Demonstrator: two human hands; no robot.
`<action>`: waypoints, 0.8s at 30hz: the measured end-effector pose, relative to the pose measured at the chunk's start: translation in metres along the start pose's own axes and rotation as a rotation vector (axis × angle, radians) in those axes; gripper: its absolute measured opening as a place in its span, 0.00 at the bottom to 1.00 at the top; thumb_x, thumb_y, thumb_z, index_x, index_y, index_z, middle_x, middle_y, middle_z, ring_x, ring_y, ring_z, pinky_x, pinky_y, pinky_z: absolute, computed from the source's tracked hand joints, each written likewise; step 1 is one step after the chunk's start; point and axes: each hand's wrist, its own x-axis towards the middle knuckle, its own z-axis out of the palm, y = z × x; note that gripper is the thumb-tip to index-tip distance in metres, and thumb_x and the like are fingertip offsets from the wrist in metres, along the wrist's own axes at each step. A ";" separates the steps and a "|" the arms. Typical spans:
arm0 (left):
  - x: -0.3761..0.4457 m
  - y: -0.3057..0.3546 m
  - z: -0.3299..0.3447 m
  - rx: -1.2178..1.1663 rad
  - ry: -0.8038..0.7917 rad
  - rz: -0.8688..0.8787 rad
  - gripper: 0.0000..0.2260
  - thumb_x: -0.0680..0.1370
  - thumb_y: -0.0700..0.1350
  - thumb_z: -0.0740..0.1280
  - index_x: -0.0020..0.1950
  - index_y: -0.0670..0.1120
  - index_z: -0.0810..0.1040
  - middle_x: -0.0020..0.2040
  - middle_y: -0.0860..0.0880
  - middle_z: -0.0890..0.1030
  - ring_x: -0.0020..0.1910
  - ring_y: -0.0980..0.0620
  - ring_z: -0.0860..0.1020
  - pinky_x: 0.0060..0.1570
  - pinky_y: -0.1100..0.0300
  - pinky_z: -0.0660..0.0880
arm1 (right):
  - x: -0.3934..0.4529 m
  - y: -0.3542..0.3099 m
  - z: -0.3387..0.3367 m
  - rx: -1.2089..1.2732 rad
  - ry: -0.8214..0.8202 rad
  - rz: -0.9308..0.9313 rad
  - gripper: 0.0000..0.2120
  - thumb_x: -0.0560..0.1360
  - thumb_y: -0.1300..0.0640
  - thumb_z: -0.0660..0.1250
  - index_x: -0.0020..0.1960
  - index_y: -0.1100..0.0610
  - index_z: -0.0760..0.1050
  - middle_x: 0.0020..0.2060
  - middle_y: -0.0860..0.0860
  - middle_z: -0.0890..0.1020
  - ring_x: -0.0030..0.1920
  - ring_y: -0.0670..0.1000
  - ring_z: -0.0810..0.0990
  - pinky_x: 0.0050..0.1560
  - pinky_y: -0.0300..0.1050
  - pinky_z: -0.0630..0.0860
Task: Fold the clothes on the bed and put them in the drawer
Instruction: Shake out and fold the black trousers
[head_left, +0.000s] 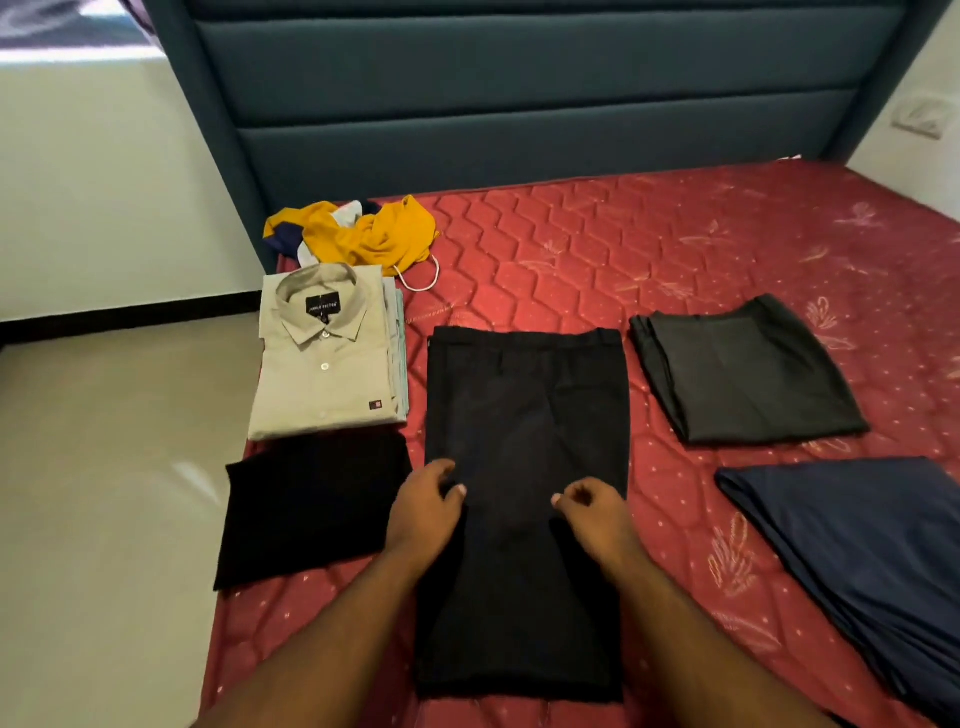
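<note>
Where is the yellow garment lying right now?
In the head view, the yellow garment lies crumpled at the mattress's far left corner, against the headboard, just behind the folded beige shirt.

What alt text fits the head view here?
Both hands, left and right, rest with curled fingers on black trousers laid flat on a red quilted mattress. Around them lie a folded beige shirt, a crumpled yellow garment and other folded dark clothes.

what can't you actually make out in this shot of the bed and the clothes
Head view only:
- Drawer: nowhere in frame.
- Navy garment: cut off by the right and bottom edges.
- Clothes under the beige shirt: only their edges show.
- Shirt collar label: too small to read.
- Left hand and right hand on the black trousers: grip unclear, dark cloth hides folds.
</note>
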 end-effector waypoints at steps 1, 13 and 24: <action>0.018 0.007 0.002 0.026 -0.018 0.021 0.17 0.78 0.43 0.68 0.67 0.44 0.76 0.62 0.46 0.79 0.61 0.49 0.77 0.62 0.59 0.70 | 0.014 -0.010 0.001 0.010 0.005 -0.025 0.07 0.73 0.56 0.72 0.48 0.57 0.80 0.44 0.51 0.83 0.49 0.53 0.81 0.50 0.42 0.74; 0.185 0.021 0.025 -0.102 0.113 -0.288 0.11 0.70 0.43 0.76 0.49 0.46 0.77 0.47 0.45 0.81 0.49 0.43 0.80 0.51 0.54 0.76 | 0.178 -0.059 0.022 -0.034 0.091 0.033 0.04 0.69 0.58 0.74 0.38 0.54 0.79 0.40 0.51 0.83 0.45 0.54 0.82 0.48 0.45 0.77; 0.237 0.036 0.017 -0.075 0.193 -0.094 0.12 0.73 0.45 0.74 0.52 0.48 0.74 0.42 0.52 0.76 0.47 0.45 0.78 0.48 0.56 0.72 | 0.225 -0.074 0.034 0.038 0.190 -0.111 0.04 0.75 0.63 0.66 0.42 0.58 0.76 0.35 0.46 0.78 0.40 0.48 0.76 0.42 0.39 0.70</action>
